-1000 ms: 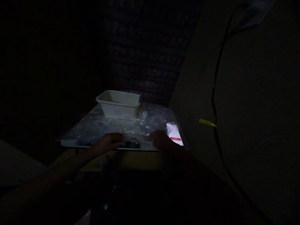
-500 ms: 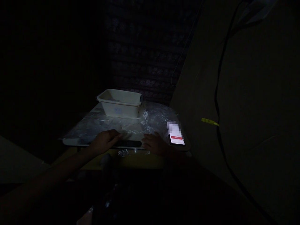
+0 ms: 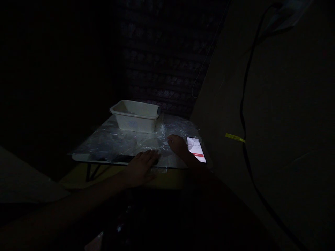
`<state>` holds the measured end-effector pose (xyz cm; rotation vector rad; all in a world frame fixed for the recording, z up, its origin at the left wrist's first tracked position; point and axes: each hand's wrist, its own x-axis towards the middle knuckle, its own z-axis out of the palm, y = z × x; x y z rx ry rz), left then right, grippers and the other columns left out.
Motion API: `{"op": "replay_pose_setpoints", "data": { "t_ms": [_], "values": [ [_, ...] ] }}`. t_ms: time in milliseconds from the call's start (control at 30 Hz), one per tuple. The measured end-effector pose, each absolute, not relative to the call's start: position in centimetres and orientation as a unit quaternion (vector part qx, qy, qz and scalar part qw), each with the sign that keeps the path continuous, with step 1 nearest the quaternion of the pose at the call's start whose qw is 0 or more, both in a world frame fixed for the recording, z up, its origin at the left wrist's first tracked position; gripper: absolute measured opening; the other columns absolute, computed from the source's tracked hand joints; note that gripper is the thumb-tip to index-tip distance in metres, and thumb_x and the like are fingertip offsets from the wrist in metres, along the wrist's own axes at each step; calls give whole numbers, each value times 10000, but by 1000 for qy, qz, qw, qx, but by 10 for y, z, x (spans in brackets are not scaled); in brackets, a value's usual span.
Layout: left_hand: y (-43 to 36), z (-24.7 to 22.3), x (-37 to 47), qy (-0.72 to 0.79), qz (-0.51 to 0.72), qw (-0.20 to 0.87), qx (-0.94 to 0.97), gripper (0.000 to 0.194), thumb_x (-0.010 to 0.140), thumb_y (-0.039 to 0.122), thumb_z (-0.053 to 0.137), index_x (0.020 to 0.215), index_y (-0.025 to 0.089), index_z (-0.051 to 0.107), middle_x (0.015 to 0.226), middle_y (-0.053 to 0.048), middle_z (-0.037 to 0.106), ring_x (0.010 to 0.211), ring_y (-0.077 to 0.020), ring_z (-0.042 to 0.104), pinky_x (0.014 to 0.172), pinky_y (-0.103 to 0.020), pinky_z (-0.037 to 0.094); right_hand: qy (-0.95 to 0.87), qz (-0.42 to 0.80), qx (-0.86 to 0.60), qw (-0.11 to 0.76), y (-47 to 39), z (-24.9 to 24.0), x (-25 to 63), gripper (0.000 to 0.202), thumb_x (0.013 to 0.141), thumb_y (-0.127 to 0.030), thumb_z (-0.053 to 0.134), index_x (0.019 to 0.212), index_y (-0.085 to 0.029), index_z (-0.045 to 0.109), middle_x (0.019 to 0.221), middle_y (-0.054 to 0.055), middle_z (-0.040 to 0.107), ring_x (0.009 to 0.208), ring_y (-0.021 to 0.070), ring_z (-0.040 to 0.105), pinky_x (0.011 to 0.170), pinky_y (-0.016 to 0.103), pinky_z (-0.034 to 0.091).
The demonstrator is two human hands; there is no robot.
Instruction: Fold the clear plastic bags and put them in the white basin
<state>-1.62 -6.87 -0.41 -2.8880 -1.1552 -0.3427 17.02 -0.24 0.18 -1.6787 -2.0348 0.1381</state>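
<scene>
In a very dark scene, my left hand (image 3: pixel 141 166) lies flat at the table's front edge, fingers stretched out over clear plastic sheeting (image 3: pixel 104 141). Beneath and beside it shows a dark strip (image 3: pixel 123 158) along that edge. My right hand (image 3: pixel 178 145) is farther in, its fingers curled closed against the crinkled plastic; the fingertips are hard to see. Just right of it lies a phone (image 3: pixel 198 153) with a lit screen and a red bar. Behind both hands a pale plastic basin (image 3: pixel 136 122) stands upright on the sheeting.
The low white table (image 3: pixel 78 157) has dark folding legs (image 3: pixel 90 173). A brown wall or panel (image 3: pixel 282 104) rises at the right, with a black cable (image 3: pixel 244 76) and a yellow tag (image 3: pixel 235 137) on it. A patterned dark curtain (image 3: pixel 162 62) hangs behind.
My left hand has moved right along the front edge and flattened, fingers spread. My right hand has moved inward, away from the edge, and its fingers have curled.
</scene>
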Motion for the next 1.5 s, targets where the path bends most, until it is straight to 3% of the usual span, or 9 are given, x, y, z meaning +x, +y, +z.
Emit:
{"op": "replay_pose_setpoints", "data": {
  "t_ms": [100,200,300,467,600,733,900,1167,1500],
  "values": [
    [-60,11,-36,-485,-144,-22,-862,404,731,371,293,998,137,484,954,-119,548,863,-215,495,728,-318,354,-831,60,-515,200,-7,4,150,304,690,-155,345,927,-165,536,929,42,561,844,126,497,730,218,359],
    [-46,23,-62,-584,-126,-90,-797,387,718,391,268,783,155,569,726,-83,610,658,-203,554,565,-277,389,-884,47,-448,126,-11,0,132,318,697,-160,356,968,-183,519,904,43,552,844,136,487,720,231,358],
    [-35,25,-78,-621,-150,-161,-752,342,665,391,326,656,163,581,686,-64,620,642,-191,562,561,-246,394,-903,37,-422,71,-13,-4,123,336,708,-157,356,1011,-195,495,877,50,533,815,140,485,674,229,363],
    [-23,12,-81,-612,-234,-285,-700,367,595,428,388,728,149,585,716,-52,621,652,-179,563,572,-235,406,-911,16,-410,34,-16,-5,114,324,725,-150,344,1005,-207,496,850,58,515,784,143,477,645,238,353],
    [-14,-2,-78,-599,-244,-353,-676,437,576,443,410,835,128,566,663,-40,611,622,-178,558,546,-247,408,-923,-7,-383,39,-31,1,108,289,735,-335,374,921,-177,530,840,72,508,810,168,453,684,286,333],
    [-13,-2,-73,-604,-238,-359,-670,439,575,443,411,803,106,574,622,-38,600,590,-179,546,528,-251,404,-933,-9,-354,66,-52,1,107,462,657,-513,402,940,-160,498,876,81,501,865,193,418,739,341,301],
    [-14,5,-64,-620,-234,-371,-650,432,593,418,420,837,86,551,530,-25,572,482,-158,525,476,-245,397,-929,-58,-358,75,-71,-14,117,695,576,-549,465,1084,-85,364,1118,161,375,1055,270,268,827,420,223],
    [-12,1,-54,-610,-262,-439,-605,391,597,356,458,873,82,501,485,-3,531,435,-145,516,414,-229,395,-911,-108,-378,126,-82,-23,105,396,681,-276,443,1043,-120,401,1077,107,432,1006,237,312,857,418,197],
    [-11,7,-53,-616,-257,-396,-631,423,606,384,429,871,61,496,626,-43,566,481,-160,532,427,-251,416,-918,-108,-345,161,-71,-31,107,144,723,-237,413,766,-173,535,902,53,523,903,192,368,814,401,225]
  ]
}}
